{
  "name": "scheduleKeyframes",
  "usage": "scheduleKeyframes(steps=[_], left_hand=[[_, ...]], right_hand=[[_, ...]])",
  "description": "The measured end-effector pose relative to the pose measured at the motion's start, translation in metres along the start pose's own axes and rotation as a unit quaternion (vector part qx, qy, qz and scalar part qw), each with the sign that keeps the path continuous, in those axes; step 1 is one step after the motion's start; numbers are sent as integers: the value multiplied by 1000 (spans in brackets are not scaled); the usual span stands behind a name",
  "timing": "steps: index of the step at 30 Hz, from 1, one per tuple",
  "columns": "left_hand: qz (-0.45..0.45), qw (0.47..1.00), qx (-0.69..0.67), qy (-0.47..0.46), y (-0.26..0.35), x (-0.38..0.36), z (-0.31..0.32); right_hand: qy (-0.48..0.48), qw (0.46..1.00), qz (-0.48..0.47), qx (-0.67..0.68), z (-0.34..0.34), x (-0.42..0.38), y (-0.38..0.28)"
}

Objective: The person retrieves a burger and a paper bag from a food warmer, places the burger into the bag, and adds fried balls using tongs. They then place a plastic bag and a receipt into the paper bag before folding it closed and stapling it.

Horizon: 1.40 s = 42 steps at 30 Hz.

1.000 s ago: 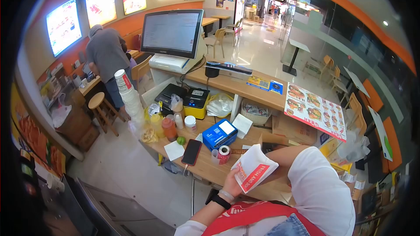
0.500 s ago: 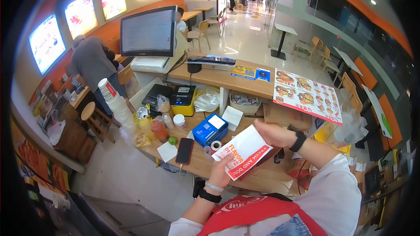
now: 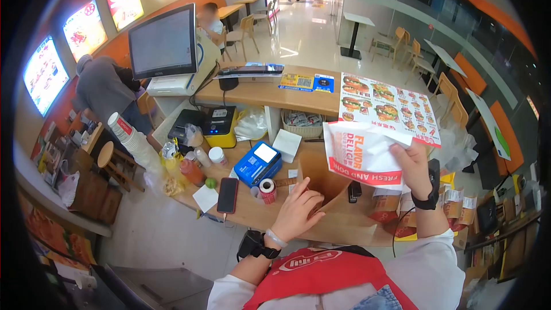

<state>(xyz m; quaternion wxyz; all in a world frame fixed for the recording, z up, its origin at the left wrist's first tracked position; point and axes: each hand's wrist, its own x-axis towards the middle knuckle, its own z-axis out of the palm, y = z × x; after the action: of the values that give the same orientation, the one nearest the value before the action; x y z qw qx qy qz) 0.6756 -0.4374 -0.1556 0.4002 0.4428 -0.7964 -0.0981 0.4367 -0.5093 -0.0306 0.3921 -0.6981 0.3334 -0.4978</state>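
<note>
A white and red printed paper food bag [image 3: 364, 152] is in my right hand [image 3: 414, 167], gripped at its right end. It is held tilted above the counter, its left part over a brown paper bag [image 3: 321, 175]. That brown bag stands with its mouth facing up. My left hand [image 3: 297, 209] is at the brown bag's near left side, fingers stretched and apart over its edge. Close to the left hand are a roll of label paper [image 3: 267, 190] and a blue payment box [image 3: 258, 163].
A phone [image 3: 228, 195] lies on the counter [image 3: 252, 215] left of my hands, near sauce bottles [image 3: 192, 172] and stacked cups [image 3: 129, 135]. A menu sheet [image 3: 390, 103] covers the raised shelf. Packaged cartons [image 3: 396, 209] stand at right. A monitor [image 3: 163, 40] rises at back left.
The printed food bag has moved up and right, now held by my right hand alone. My left hand has let go of it and moved down to the brown bag, now plainly visible.
</note>
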Motion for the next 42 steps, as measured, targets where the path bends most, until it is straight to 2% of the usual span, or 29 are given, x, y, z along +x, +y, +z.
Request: scheduleKeyframes(steps=[1, 2, 3, 4, 5, 7, 9, 12, 13, 15, 21, 23, 24, 27, 29, 33, 35, 37, 39, 40, 42], left_hand=[[27, 1000, 12, -9, -1, -3, 1], [54, 998, 13, 22, -1, -5, 3], [47, 999, 12, 10, 1, -8, 1], [66, 998, 12, 11, 3, -12, -1], [86, 996, 11, 12, 5, -15, -2], [71, 997, 27, 17, 10, -22, -6], [54, 997, 44, 22, 12, -30, -4], [47, 996, 74, 25, 15, -37, 1], [49, 996, 67, 16, 17, -37, 1], [50, 997, 58, 3, 21, -37, 3], [63, 996, 61, 13, 22, -39, 8], [71, 996, 61, 14, 22, -39, 10], [71, 996, 60, 14, 22, -39, 10], [69, 997, 40, 16, 23, -39, 13], [54, 998, 24, 18, 20, -42, 15], [53, 999, 1, 5, 14, -39, 11], [31, 998, 47, 8, 3, -35, 8], [19, 995, 92, 41, -3, -25, -3], [39, 995, 82, 46, -4, -19, -10], [44, 994, 86, 56, -4, -17, -9], [35, 995, 81, 53, -7, -12, -2]], right_hand=[[0, 1000, 8, 4, -1, 0, 1], [-18, 998, -2, -52, -1, 1, 3], [-35, 994, -10, -106, -1, 0, 6], [-88, 989, 18, -114, 1, 0, 6], [-145, 973, -9, -179, 5, 3, 6], [-286, 901, -163, -283, 8, 8, 20], [-307, 892, -158, -292, 18, 6, 17], [-390, 813, -146, -407, 30, 8, 23], [-391, 816, -140, -403, 37, 8, 28], [-342, 814, -158, -442, 52, 8, 39], [-372, 812, -146, -425, 80, 10, 68], [-349, 778, -127, -507, 83, 8, 77], [-349, 777, -127, -508, 83, 7, 81], [-299, 799, -107, -510, 80, 4, 82], [-127, 871, -126, -458, 78, 7, 69], [-58, 871, -77, -481, 62, 5, 91], [-49, 881, -45, -469, 57, 2, 98], [-2, 883, -29, -468, 54, 2, 95], [58, 913, -16, -403, 49, -1, 95], [70, 908, -8, -412, 45, -5, 95], [62, 970, 41, -232, 39, -16, 99]])
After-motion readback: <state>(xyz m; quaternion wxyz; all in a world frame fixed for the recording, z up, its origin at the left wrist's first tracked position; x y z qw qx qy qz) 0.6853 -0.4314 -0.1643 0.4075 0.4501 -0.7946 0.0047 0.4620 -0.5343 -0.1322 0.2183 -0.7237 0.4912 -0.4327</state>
